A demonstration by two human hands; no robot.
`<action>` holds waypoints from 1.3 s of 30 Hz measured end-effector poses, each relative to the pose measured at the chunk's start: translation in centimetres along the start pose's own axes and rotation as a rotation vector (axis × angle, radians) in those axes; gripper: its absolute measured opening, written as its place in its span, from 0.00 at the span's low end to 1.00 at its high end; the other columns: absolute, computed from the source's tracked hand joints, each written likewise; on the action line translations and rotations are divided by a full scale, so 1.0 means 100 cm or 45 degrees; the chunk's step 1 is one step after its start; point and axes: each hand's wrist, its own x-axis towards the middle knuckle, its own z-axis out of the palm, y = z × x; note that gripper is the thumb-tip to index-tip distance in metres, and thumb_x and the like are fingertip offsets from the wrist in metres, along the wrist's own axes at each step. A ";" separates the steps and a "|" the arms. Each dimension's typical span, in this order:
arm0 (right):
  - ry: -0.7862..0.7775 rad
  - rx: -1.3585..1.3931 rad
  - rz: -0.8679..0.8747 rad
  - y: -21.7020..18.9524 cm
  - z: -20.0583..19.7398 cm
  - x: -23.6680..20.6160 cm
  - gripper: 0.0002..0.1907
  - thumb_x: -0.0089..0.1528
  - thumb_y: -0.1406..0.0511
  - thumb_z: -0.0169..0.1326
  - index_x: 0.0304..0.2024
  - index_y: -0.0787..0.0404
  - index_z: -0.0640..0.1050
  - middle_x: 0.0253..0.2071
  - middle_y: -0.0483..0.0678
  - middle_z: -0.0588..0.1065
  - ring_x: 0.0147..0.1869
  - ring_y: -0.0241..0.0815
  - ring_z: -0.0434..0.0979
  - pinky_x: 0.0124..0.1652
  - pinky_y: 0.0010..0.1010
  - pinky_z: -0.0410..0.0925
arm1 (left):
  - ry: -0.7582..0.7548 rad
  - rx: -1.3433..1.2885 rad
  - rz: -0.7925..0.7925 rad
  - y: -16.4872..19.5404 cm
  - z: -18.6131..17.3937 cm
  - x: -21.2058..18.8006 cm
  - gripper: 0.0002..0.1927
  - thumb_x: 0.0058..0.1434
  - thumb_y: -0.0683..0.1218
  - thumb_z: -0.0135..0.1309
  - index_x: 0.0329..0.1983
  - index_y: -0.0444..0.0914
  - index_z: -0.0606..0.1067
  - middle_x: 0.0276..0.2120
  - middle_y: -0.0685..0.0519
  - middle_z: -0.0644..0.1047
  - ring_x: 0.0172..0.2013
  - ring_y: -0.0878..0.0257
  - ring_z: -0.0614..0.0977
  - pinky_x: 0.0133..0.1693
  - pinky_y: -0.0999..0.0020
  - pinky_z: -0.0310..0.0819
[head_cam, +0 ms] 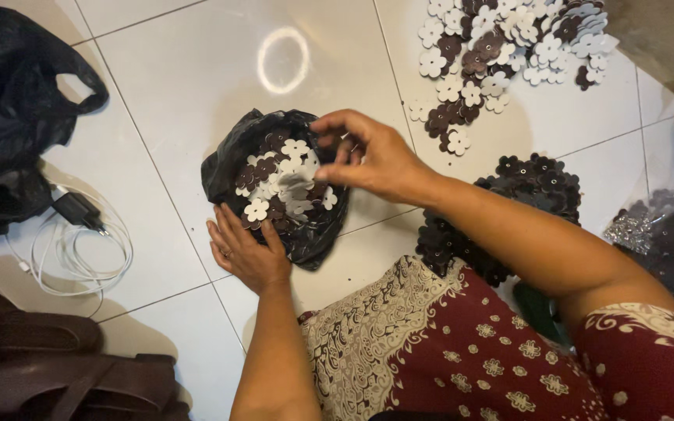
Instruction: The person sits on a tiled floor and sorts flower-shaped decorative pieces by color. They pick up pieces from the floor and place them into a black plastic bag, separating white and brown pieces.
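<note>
Floor: white glossy tiles [189,70] with grey grout lines; a ring of lamp glare sits at 12 o'clock from my bag.
Bag: small black plastic bag [224,168] lies open on the tile, heaped with brown and white flower-shaped cutouts [286,175].
Left hand: my left hand [247,253] lies flat at the bag's 6 o'clock edge, fingers pressed together, pinning the plastic.
Right hand: my right hand [368,156] hovers at the bag's 3 o'clock rim, fingertips curled inward; whether they pinch a cutout I cannot tell.
Loose pile: mixed cutouts [501,47] spread at 1 o'clock, well apart from the bag.
Dark pile: black cutouts [536,183] beside my forearm at 4 o'clock.
Cable: white charger cord [79,249] coiled at 9 o'clock.
Risk, spill: I judge the heap stands above the slack rim; lifting my left palm could let the pieces slide onto the tile.
Risk, mixing: my right forearm passes close over the dark pile and could drag pieces together.
</note>
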 end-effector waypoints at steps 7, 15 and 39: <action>0.404 -0.656 0.152 0.065 -0.084 -0.001 0.15 0.59 0.65 0.66 0.49 0.57 0.82 0.51 0.48 0.77 0.48 0.44 0.77 0.48 0.35 0.72 | -0.022 -0.010 -0.015 -0.001 0.000 0.000 0.39 0.71 0.66 0.36 0.79 0.40 0.55 0.77 0.49 0.57 0.77 0.50 0.50 0.72 0.47 0.36; 0.418 -0.866 0.239 0.110 -0.099 -0.022 0.19 0.51 0.65 0.72 0.42 0.61 0.80 0.44 0.52 0.76 0.48 0.51 0.77 0.47 0.40 0.71 | -0.018 -0.004 -0.010 -0.002 0.001 0.000 0.39 0.71 0.65 0.38 0.78 0.41 0.55 0.77 0.50 0.56 0.77 0.50 0.50 0.72 0.47 0.36; 0.309 -0.932 0.223 0.122 -0.098 -0.021 0.20 0.50 0.64 0.73 0.39 0.61 0.77 0.41 0.55 0.78 0.45 0.54 0.78 0.45 0.41 0.71 | -0.020 0.037 -0.008 -0.004 0.004 0.001 0.40 0.70 0.66 0.38 0.79 0.42 0.54 0.77 0.50 0.56 0.77 0.50 0.51 0.73 0.48 0.37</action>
